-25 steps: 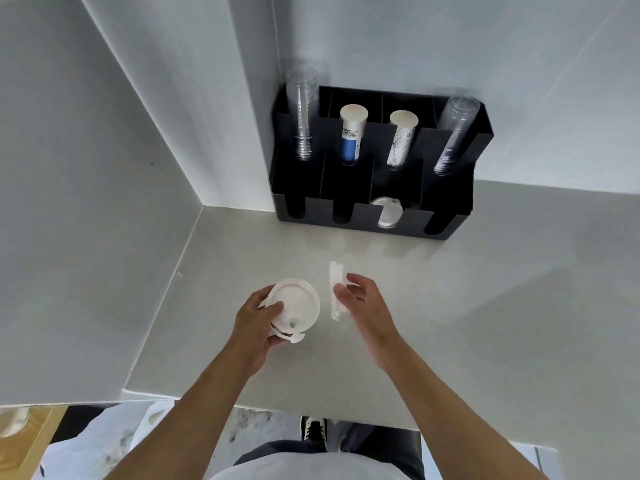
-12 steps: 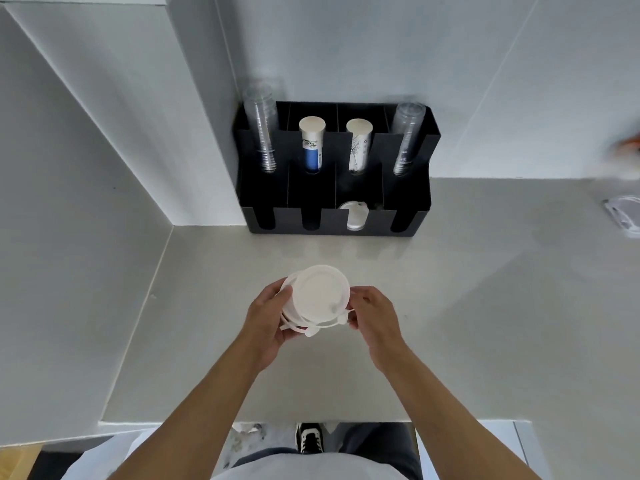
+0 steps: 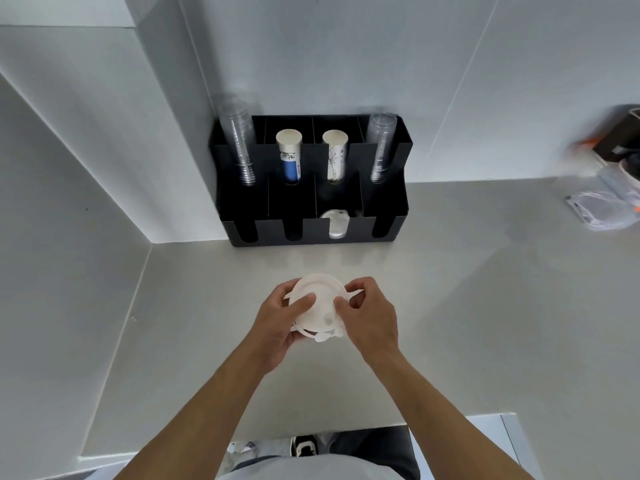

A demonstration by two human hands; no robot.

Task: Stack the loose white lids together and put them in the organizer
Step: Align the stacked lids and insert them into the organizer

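Observation:
A stack of white lids is held over the grey counter between both hands. My left hand grips its left side with the thumb lying on top. My right hand pinches its right edge. The black organizer stands against the back wall, straight ahead of the hands. Another white lid sits in its third front slot from the left. The other front slots look dark, and their contents are hidden.
The organizer's back row holds clear cup stacks at both ends and two paper cup stacks between them. A white wall closes the left side. Clear plastic items and a dark blurred object lie at the far right.
The lid that my right hand held apart one second ago has joined the lids in my left hand. Both hands now grip the stack, and the view has shifted.

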